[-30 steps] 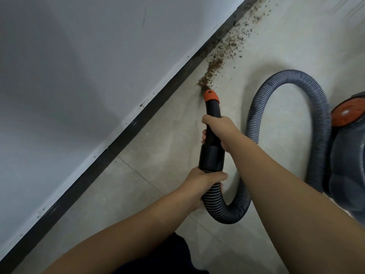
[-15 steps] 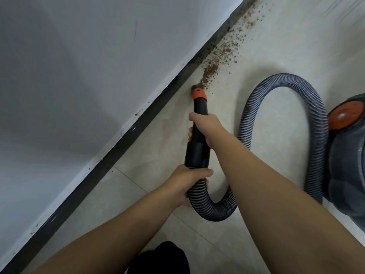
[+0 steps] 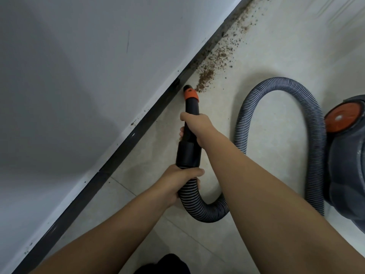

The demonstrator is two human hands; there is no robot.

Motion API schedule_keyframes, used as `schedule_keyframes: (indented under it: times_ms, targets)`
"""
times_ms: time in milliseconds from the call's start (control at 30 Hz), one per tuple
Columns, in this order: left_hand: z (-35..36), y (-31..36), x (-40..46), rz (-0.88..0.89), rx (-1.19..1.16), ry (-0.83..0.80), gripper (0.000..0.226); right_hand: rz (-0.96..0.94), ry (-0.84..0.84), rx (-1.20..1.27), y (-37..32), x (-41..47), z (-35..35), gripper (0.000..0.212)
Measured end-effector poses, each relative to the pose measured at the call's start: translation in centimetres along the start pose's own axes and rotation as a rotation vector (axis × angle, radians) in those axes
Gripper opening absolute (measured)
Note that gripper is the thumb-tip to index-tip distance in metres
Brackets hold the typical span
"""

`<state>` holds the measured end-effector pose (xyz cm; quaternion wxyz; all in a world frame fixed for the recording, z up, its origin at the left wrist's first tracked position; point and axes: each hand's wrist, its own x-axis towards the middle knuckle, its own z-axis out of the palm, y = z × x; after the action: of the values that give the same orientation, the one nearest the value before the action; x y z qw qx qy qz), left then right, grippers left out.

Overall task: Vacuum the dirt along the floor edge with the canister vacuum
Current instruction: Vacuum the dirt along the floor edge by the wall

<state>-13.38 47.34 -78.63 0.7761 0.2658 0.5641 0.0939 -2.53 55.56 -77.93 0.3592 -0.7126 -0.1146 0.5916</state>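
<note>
head view: right hand (image 3: 198, 125) wraps its fingers around the black nozzle tube (image 3: 190, 123), and left hand (image 3: 178, 183) grips the ribbed hose (image 3: 276, 86) just below the cuff. the orange tip (image 3: 191, 95) sits at the dark baseboard (image 3: 122, 148), just beside the brown dirt (image 3: 215, 62) trailing far along the floor edge. canister vacuum (image 3: 347, 155) stands at right.

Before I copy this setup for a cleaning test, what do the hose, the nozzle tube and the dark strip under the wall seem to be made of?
The hose looks like flexible ribbed plastic, grey and matte, bending in loops. The nozzle tube seems rigid black plastic, smooth with a dull sheen, tipped by an orange collar. The dark strip is glossy, with a bright highlight; perhaps tile or polished stone, though the picture cannot settle it.
</note>
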Motion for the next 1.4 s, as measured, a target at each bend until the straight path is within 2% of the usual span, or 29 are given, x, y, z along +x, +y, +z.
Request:
schedule_keyframes:
  times_ms: [233,567,833,1100,1233,1400]
  targets:
    - [2.7,0.6,0.2,-0.029,0.085,-0.114,0.012,0.031,0.113,0.069,0.4,0.6,-4.4,0.020]
    - [-0.5,1.9,0.7,0.009,0.078,0.025,0.010,0.006,0.007,0.087,-1.0,1.6,-0.2,0.022]
    - [2.9,2.7,1.3,-0.025,0.143,-0.098,0.018,0.027,0.124,0.126,-1.0,2.6,-5.2,0.023]
    - [-0.1,3.7,2.3,0.015,0.136,0.068,0.011,0.007,0.017,0.134,-2.5,3.7,-0.9,0.022]
    - [-0.6,4.6,2.3,0.018,0.180,0.016,0.011,0.012,0.021,0.173,-2.6,4.0,-0.9,0.022]
    - [2.2,4.3,2.6,-0.015,0.240,-0.078,0.015,0.028,0.119,0.195,-1.8,4.2,-5.0,0.023]
